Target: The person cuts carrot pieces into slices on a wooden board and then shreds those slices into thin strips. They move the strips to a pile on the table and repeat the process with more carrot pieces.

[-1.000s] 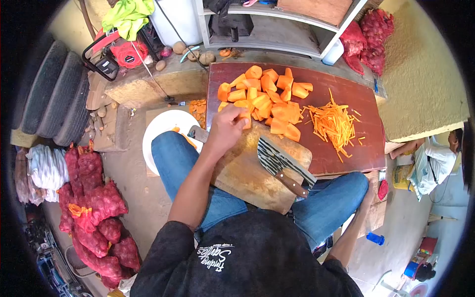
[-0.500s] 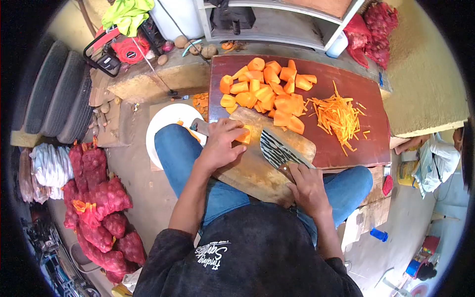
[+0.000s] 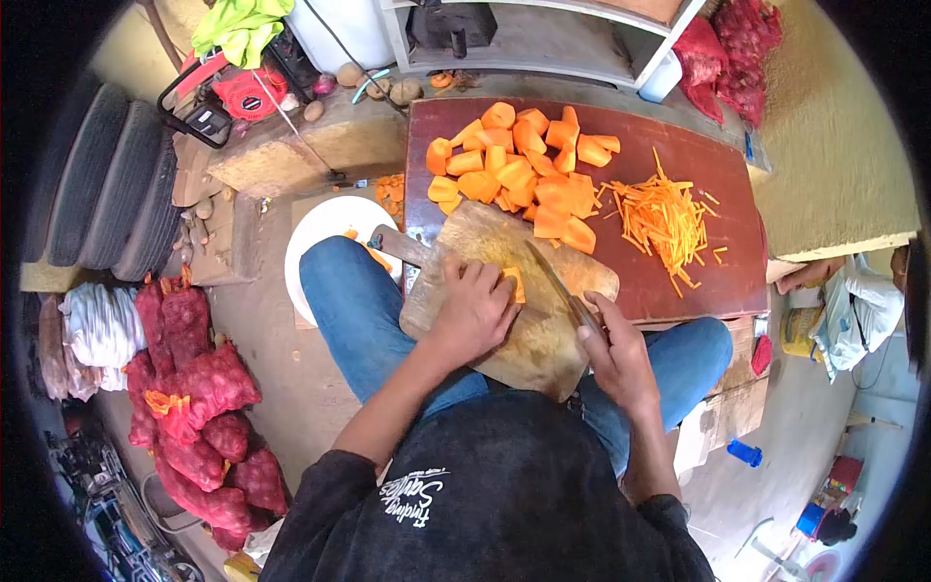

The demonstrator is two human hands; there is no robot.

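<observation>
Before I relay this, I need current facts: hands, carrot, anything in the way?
Left hand holding carrot piece on board. Right hand gripping knife over board. Nothing seen between knife and carrot piece.

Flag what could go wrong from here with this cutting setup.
The left hand holds a carrot piece close to the kitchen knife in the right hand; a slip could cut the fingers.

The cutting board seems to rest between the table and the lap, so it might tilt under pressure.
</observation>
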